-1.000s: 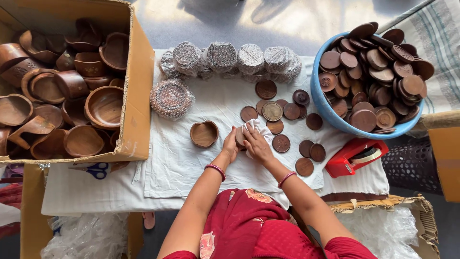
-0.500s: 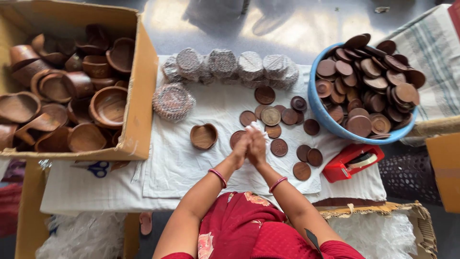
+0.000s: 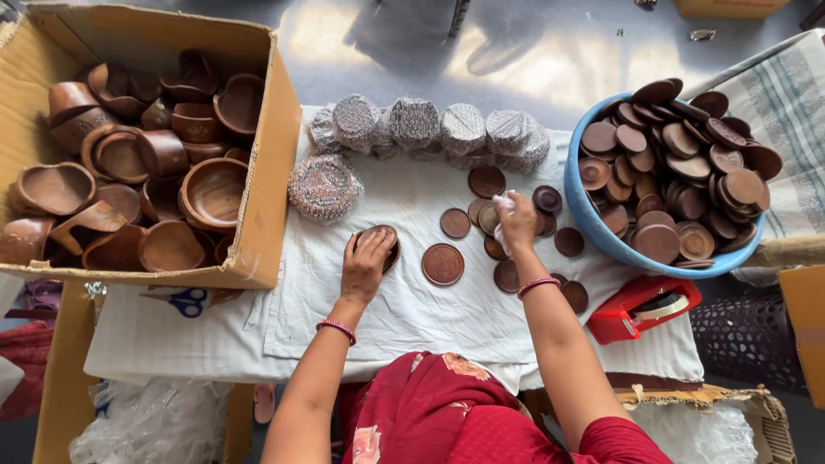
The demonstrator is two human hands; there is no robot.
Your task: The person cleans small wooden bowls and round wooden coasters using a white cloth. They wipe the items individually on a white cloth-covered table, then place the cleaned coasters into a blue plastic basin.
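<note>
On the white-clothed tabletop (image 3: 412, 318), our left hand (image 3: 365, 266) lies open atop a small wooden bowl (image 3: 388, 245); our right hand (image 3: 518, 222) grips a white cloth (image 3: 505, 203) above brown lids (image 3: 443, 263).

A small round brown wooden bowl (image 3: 379, 243) sits upright on the white cloth near the middle, mostly covered by the left hand (image 3: 364, 266). To its right, the right hand (image 3: 518, 221) pinches a crumpled white cloth scrap (image 3: 505, 206) above scattered lids.

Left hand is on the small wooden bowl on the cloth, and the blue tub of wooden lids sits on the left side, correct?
Not quite: the head view shows the blue tub of wooden lids on the right side. The left hand does rest on the small wooden bowl.
</note>
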